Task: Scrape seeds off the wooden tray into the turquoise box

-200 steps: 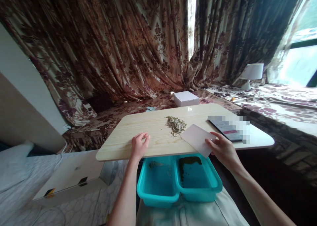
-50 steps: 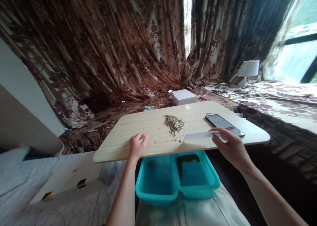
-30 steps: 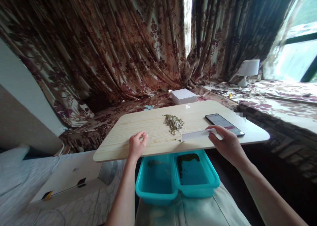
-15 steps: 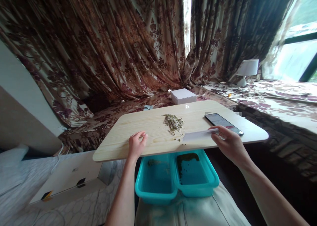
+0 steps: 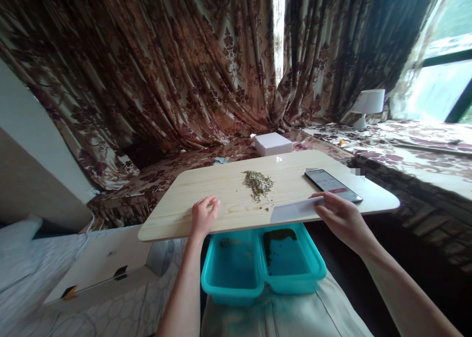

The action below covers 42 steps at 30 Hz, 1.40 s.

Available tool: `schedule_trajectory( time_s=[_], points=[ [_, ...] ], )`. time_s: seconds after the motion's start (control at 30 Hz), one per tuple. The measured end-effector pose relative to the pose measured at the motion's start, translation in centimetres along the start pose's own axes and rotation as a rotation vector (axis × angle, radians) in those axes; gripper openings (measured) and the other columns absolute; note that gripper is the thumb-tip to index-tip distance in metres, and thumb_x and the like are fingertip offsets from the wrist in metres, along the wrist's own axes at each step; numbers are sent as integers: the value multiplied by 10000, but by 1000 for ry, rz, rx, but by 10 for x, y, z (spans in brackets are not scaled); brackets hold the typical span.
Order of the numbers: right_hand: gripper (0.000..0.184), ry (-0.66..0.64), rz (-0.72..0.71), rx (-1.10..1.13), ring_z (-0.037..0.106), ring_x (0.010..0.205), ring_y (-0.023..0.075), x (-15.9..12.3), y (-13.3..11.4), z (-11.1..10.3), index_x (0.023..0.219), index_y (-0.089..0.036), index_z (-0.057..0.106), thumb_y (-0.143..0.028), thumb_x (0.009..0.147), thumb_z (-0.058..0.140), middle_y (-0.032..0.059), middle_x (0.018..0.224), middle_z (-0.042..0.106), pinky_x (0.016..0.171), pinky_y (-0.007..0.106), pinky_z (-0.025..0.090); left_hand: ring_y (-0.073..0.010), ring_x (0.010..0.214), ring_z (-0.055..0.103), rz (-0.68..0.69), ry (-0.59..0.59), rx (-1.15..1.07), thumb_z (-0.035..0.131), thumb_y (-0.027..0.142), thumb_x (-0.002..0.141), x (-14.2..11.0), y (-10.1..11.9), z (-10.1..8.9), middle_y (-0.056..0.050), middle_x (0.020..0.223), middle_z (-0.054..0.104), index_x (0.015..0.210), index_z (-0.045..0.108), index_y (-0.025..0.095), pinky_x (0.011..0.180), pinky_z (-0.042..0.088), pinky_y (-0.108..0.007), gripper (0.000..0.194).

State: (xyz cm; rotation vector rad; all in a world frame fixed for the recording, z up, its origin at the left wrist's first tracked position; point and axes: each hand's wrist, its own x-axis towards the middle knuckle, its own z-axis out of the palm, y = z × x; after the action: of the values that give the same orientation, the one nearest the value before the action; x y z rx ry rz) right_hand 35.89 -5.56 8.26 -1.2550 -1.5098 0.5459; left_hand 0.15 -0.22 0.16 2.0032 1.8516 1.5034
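Note:
My right hand pinches a thin white card by its right end. The card slants low over the near edge of the wooden table, its left end close to a few loose grains. Just beyond it lies a loose pile of small green beans mixed with white grains. My left hand rests on the table's near edge, left of the pile, fingers loosely bent and nothing held. Below that edge, two joined turquoise bins sit on my lap. Green beans lie in the right bin; the left holds a few grains.
A phone lies on the table's right side, beyond my right hand. Behind the table stands a white box. A white lamp is on the ledge at right. A large pale box lies on the bed at left.
The card has moved toward the near table edge and tilted, showing more of its face. A few loose grains near that edge are gone from view. My left hand has stayed still.

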Motion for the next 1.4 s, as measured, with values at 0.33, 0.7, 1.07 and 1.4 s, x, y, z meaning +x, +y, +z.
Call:
schedule_trajectory(
  time_s=[0.33, 0.7, 1.07, 1.4],
  points=[
    [171, 17, 6, -21, 642, 713, 215, 1, 4, 0, 750, -200, 653, -279, 640, 550, 41, 717, 695, 669, 303, 497, -219, 912, 654, -9, -1, 5, 543, 418, 813, 0, 0, 0, -68, 927, 715, 941, 694, 190, 886, 496, -360, 302],
    [186, 99, -51, -26, 654, 740, 215, 10, 10, 17, 809, -208, 652, -248, 665, 542, 35, 739, 703, 693, 318, 506, -224, 922, 652, -26, -8, 8, 539, 417, 817, 0, 4, -2, -74, 939, 715, 940, 693, 189, 897, 493, -374, 301],
    [191, 85, -83, -83, 629, 692, 192, 13, 7, 21, 802, -205, 645, -240, 673, 509, 22, 715, 689, 671, 300, 485, -218, 910, 657, -20, -6, -8, 540, 416, 816, 1, 4, -2, -72, 935, 715, 933, 693, 184, 886, 497, -358, 302],
    [164, 54, -157, -116, 608, 647, 168, 11, 7, 24, 792, -208, 647, -224, 697, 514, 8, 700, 681, 616, 270, 482, -224, 934, 648, -29, -2, -1, 542, 409, 815, 0, 6, -3, -72, 956, 713, 933, 693, 191, 904, 489, -370, 290]
  ],
)
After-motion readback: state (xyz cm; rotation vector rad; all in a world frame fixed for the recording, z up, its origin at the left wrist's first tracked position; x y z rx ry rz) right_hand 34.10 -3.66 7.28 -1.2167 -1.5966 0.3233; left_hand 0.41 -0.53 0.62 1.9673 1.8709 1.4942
